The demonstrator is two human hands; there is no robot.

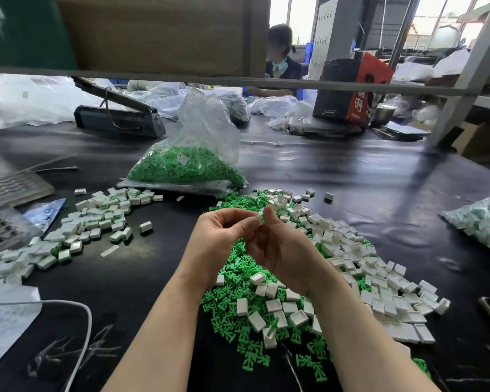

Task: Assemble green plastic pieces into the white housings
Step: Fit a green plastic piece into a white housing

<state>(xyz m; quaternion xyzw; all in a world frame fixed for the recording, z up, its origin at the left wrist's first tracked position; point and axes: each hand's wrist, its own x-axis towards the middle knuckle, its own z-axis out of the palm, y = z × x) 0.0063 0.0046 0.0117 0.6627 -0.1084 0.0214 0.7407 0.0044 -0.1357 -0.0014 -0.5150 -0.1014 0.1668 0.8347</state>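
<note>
1. Nearest the camera, loose green plastic pieces (239, 312) and empty white housings (385, 281) lie mixed in one heap on the black table (337, 171), directly under both forearms. Stock for the next cycles is within easy reach.
2. Above that heap, both hands meet at mid-frame. Left hand (224, 236) has its fingers curled in, fingertips pinching one side of a small white housing with green insert (260, 219). Right hand (280, 247) comes in palm toward the camera, thumb up against the same part. Both grips are closed tight on it, no gap visible.
3. Step in hand, my read: seating the insert. A green edge shows at the housing mouth; I can't tell whether it is fully home.
4. To do it well: keep the insert square to the opening, push along the housing axis with the right thumb, back the housing with the left fingertips. Cocked entry risks jamming or bending a leg. Confirm flush before release.
5. Left of the hands, a pile of finished units (91, 224), white with green showing, sits well apart from the raw heap. Drop there, don't mix.
6. Further back, a clear bag of green pieces (187, 162) stands as refill.
7. Far right edge, another bag (484, 222) holds white and green parts; contents unclear.
</note>
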